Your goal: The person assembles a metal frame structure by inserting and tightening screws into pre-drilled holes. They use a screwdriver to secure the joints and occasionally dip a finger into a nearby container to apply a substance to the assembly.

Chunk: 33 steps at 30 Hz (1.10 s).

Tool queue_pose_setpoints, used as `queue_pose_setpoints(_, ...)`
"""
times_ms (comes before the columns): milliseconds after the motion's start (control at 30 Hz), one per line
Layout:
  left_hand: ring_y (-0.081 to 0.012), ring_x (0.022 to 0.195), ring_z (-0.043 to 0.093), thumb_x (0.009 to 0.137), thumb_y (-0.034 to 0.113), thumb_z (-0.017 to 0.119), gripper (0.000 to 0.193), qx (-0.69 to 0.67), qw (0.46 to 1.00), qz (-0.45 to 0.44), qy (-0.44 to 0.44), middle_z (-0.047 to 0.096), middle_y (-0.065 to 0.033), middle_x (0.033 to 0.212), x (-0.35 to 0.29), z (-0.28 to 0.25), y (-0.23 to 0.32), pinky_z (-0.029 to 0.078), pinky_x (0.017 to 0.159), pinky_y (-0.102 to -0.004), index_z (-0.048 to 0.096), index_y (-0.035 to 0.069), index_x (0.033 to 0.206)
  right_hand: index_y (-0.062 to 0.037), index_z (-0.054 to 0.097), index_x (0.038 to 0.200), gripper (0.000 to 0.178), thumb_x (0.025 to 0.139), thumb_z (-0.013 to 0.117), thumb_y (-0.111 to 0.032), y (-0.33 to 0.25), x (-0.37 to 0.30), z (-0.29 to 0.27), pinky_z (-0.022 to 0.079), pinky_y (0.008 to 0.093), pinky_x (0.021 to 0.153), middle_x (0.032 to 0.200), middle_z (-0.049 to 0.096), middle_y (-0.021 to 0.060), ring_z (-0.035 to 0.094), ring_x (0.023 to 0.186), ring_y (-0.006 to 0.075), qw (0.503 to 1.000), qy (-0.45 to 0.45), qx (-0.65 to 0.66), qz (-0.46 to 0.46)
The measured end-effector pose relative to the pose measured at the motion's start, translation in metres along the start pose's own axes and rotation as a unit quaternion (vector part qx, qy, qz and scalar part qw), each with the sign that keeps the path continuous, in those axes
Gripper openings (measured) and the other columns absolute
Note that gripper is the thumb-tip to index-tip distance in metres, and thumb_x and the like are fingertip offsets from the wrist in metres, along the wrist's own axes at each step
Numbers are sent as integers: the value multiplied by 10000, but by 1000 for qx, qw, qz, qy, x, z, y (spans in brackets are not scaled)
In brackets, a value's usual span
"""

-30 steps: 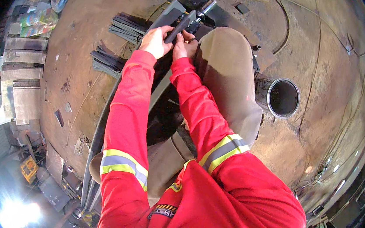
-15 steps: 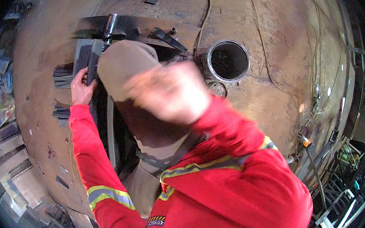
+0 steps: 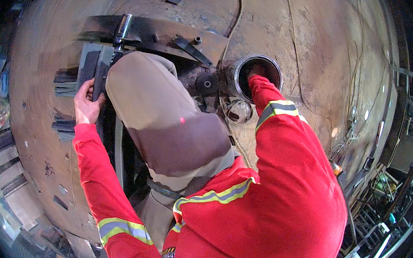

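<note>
My left hand (image 3: pixel 88 105) is closed around the lower end of a dark flat metal bar (image 3: pixel 102 69), thumb on one side and fingers on the other. Close to that bar, a shiny metal cylinder (image 3: pixel 123 30) sticks up beside my knee. My right arm reaches forward into a round metal bucket (image 3: pixel 236 82) with a dark inside. Only the back of my right hand (image 3: pixel 258 71) shows below the rim; its fingers are hidden in the bucket, so what they hold does not show.
Stacks of thin dark strips (image 3: pixel 65 85) lie left of my left hand. A curved metal plate (image 3: pixel 151 30) carries a dark flat piece (image 3: pixel 192 51) ahead of my knee. A clear round jar (image 3: pixel 239 111) stands by the bucket. Cables (image 3: pixel 294 43) cross the floor; metal frames (image 3: pixel 379 250) stand far right.
My right hand has swung from above my knee, forward and right, down into the bucket. My left hand keeps its grip on the flat bar.
</note>
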State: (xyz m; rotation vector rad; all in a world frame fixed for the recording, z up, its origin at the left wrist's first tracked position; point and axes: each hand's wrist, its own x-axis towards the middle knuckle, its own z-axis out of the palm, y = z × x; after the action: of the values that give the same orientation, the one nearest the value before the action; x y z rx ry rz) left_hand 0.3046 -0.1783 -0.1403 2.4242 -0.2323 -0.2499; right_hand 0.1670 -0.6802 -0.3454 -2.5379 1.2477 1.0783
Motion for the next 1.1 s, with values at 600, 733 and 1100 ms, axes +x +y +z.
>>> queue_pose_setpoints(600,-80,803,544,702,28,745,490,-87,993,-76,-37,590,5,898,-2,0,2,453,744,-225,575,27,1162,-51,603,956,167,827,575,-153,19,36,40,446,367,715,906,592,137,549,807,258,999,-13,-37,26)
queue_pose_setpoints(733,-89,721,542,694,-48,662,479,-117,991,-58,-12,591,-9,804,-3,4,4,458,690,-240,590,42,1159,-57,595,932,141,831,570,-151,24,38,44,434,357,691,879,582,124,535,773,243,999,-19,-35,24)
queue_pose_setpoints(1100,-89,815,565,711,3,743,498,-90,994,-55,-30,596,-10,886,-2,2,-5,467,735,-232,560,31,1173,-71,574,867,79,841,557,-144,18,65,37,400,327,623,803,555,89,497,679,201,999,-32,1,-13)
